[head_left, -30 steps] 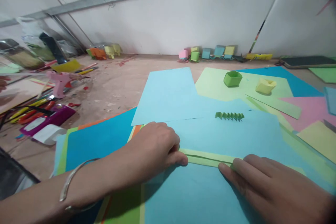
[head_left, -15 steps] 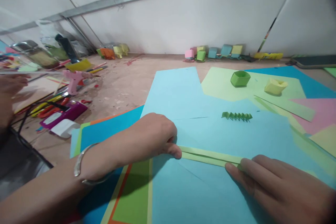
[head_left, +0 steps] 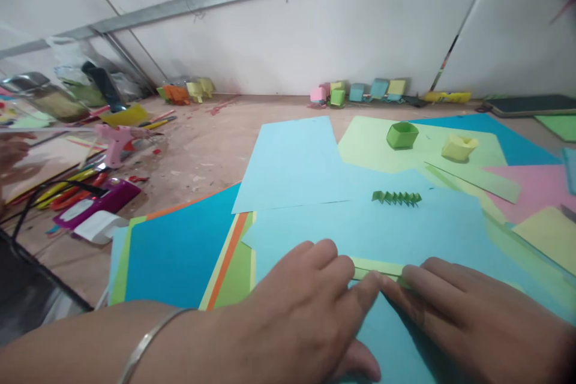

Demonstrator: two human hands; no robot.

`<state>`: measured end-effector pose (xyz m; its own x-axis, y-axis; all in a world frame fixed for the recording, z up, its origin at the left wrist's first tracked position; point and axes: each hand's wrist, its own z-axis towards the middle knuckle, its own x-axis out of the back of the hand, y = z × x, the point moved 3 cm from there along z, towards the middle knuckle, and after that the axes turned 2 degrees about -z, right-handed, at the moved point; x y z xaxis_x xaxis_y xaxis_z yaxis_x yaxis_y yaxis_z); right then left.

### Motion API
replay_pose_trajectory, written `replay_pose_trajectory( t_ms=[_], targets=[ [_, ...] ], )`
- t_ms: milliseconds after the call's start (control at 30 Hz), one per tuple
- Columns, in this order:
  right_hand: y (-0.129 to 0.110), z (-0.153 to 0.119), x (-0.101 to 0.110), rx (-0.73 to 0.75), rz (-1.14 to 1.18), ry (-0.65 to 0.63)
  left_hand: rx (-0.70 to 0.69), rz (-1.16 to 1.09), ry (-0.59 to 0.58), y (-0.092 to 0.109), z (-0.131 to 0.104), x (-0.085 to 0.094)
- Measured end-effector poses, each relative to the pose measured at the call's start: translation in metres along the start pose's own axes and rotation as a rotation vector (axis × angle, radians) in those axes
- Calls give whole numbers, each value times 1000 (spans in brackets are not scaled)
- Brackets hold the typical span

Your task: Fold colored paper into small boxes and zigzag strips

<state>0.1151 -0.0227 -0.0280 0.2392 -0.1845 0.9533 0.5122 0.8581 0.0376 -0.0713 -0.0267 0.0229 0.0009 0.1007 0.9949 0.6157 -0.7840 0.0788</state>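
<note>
A folded light green paper strip [head_left: 375, 266] lies across the pale blue paper [head_left: 310, 234], between my two hands. My left hand [head_left: 310, 306] is closed over the strip, its index fingertip pressed down close to my right fingers, and it hides the strip's left part. My right hand [head_left: 477, 312] pinches the right end between thumb and fingers. Beyond them sits a dark green zigzag-folded paper strip [head_left: 396, 198]. Farther back, a green hexagonal paper cup [head_left: 402, 135] and a yellow folded paper piece [head_left: 459, 148] rest on a light green sheet [head_left: 360, 144].
On the left are a pink glue gun [head_left: 117, 144], a purple device [head_left: 112, 195], a white plug [head_left: 101, 226], pens and a glass jar [head_left: 54, 99]. Another person's hand [head_left: 13, 156] shows at the left edge. Small paper boxes [head_left: 357, 92] line the wall.
My left hand has slid right along the strip, from its left end to beside my right hand. My right hand still pinches the right end. The view has shifted slightly.
</note>
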Motion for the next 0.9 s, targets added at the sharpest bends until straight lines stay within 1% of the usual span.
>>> replay_pose_trajectory(
  t_ms=[67, 167, 333, 467, 567, 633, 767, 900],
  targets=[
    [0, 1, -1, 13, 15, 14, 16, 27, -39, 6, 2, -11],
    [1, 3, 0, 36, -8, 44, 20, 85, -58, 9, 0, -19],
    [1, 5, 2, 56, -28, 62, 19, 170, 1, 11, -5, -21],
    [0, 5, 1, 33, -43, 52, 25, 178, -7, 8, -7, -23],
    [0, 3, 1, 15, -26, 39, 26, 195, -5, 5, -13, -24],
    [0, 1, 0, 12, -14, 39, 34, 231, 16, 4, -22, -24],
    [1, -3, -2, 11, -13, 42, 69, 293, 94, 3, -42, -22],
    [1, -7, -8, 7, -37, -15, 84, 294, 154, 3, -49, -22]
  ],
)
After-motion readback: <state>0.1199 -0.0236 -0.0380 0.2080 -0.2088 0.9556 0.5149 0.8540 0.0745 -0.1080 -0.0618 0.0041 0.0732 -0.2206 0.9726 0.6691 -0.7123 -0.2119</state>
